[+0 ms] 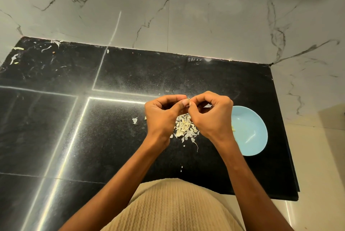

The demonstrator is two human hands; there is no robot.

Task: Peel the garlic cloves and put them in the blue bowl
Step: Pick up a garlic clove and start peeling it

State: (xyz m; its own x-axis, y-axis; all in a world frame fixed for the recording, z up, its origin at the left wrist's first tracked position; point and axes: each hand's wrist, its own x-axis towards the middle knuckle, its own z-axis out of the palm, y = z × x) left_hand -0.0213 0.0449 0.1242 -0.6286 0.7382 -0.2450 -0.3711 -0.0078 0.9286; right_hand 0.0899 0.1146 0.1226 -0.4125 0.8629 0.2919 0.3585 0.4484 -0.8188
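Above peel pile (185, 126), left hand (162, 114), right hand (211, 113) pinching clove (188, 102); blue bowl (249, 131) beside

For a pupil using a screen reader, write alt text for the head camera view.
Two hands, left hand and right hand, pinch a garlic clove over a pile of peels on a black counter. A blue bowl sits to the right.

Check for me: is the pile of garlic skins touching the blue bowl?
Apart. In the head view, the right hand covers part of the space between the pile of garlic skins and the blue bowl.
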